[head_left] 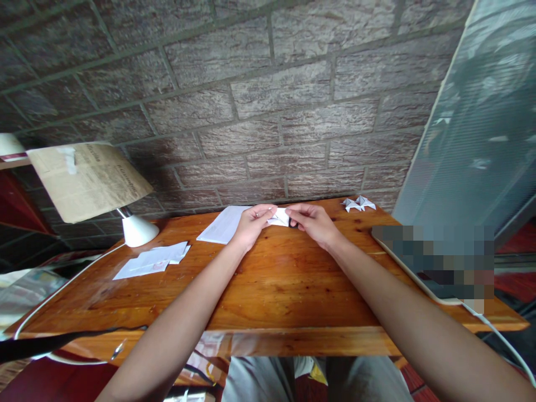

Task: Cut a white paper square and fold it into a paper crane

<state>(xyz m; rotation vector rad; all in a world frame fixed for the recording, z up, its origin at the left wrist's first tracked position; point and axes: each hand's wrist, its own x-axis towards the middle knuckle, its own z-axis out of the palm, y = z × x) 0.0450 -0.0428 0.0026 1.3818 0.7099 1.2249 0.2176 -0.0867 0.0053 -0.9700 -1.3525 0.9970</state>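
Note:
A small folded piece of white paper is held up between both hands above the wooden table. My left hand pinches its left edge between thumb and fingers. My right hand grips the right edge, and something small and dark shows by its fingertips; I cannot make out what that is. Behind my left hand lies a stack of white paper sheets. Farther left, several cut paper pieces overlap on the tabletop. Folded paper stars stand at the back right corner.
On the left of the table stands a lamp with a paper shade and white base. A tablet-like device, partly blurred, lies at the right with a white cable. A brick wall borders the back edge.

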